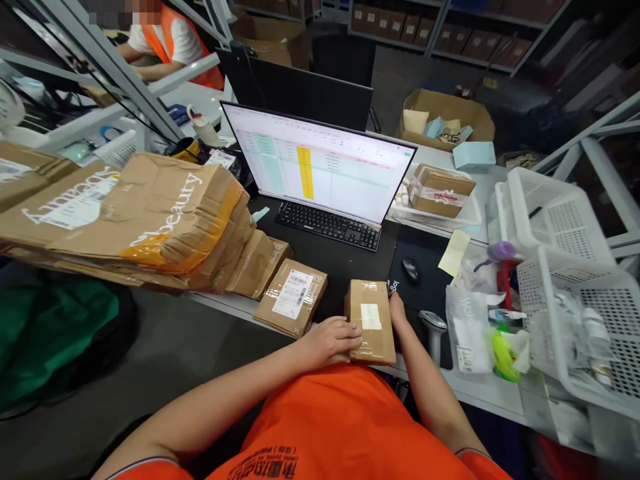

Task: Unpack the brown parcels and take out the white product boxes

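Observation:
A taped brown cardboard box (pixel 371 343) with a small pale label is on the near desk edge, between my two hands. My left hand (pixel 333 341) holds its left side, fingers laid over the edge onto the top face. At the far right corner, my right hand (pixel 397 310) grips the box, with most of its fingers hidden. Just left is another cardboard box (pixel 311 293) with a white shipping label. A barcode scanner (pixel 433 323) and a black mouse (pixel 411 269) are to the right of my right hand.
A lit monitor (pixel 325 163) stands behind a black keyboard (pixel 330 225). Large cardboard cartons (pixel 165 207) are piled at left. White plastic baskets (pixel 550 320) and bagged items (pixel 470 327) occupy the right. A co-worker in an orange vest (pixel 175 40) sits beyond the frame at upper left.

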{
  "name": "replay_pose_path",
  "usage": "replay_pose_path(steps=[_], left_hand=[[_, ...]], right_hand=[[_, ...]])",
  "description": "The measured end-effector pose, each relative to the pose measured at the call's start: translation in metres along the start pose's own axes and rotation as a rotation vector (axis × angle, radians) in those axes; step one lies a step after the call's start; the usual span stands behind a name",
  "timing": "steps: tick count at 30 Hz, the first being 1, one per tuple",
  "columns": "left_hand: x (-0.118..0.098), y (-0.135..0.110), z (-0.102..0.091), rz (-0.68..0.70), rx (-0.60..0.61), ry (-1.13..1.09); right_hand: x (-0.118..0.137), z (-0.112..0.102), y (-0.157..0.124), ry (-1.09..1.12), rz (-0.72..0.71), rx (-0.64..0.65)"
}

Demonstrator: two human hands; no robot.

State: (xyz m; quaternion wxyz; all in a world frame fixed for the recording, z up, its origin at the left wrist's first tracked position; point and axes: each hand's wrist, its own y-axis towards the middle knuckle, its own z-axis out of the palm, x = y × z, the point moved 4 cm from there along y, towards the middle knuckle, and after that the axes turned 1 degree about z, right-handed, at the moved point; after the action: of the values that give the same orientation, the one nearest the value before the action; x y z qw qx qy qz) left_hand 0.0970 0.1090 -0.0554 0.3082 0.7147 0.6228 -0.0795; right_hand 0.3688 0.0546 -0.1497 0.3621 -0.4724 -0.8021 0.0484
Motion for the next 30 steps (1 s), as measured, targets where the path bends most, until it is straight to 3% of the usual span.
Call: replay_pose_path(steps=[4, 8, 13, 15, 19, 22, 30], left_hand=[[-0.002, 0.012, 0.026, 0.064, 0.055, 0.035], [-0.007, 0.023, 0.044, 0.059, 0.085, 0.043], [-0.011, 0.029, 0.049, 0.211, 0.079, 0.015], [-0.002, 0.031, 0.04, 0.262, 0.03, 0.063], [0.03, 0.037, 0.023, 0.217, -0.075, 0.115], [0.044, 0.043, 0.023, 0.211, -0.056, 0.068], [0.055, 0.038, 0.029, 0.203, 0.013, 0.04]], right_hand=[[-0.013, -0.027, -0.019, 0.134, -0.004, -0.044], [-0.023, -0.055, -0.07, 0.208, -0.038, -0.053], [0.009, -0.078, -0.138, 0.053, -0.268, -0.08], [0.022, -0.08, -0.153, -0.039, -0.272, -0.039], [0.038, -0.079, -0.164, -0.174, -0.252, -0.004], [0.048, -0.077, -0.167, -0.274, -0.255, -0.018], [0.085, -0.055, -0.178, -0.596, -0.11, 0.033]])
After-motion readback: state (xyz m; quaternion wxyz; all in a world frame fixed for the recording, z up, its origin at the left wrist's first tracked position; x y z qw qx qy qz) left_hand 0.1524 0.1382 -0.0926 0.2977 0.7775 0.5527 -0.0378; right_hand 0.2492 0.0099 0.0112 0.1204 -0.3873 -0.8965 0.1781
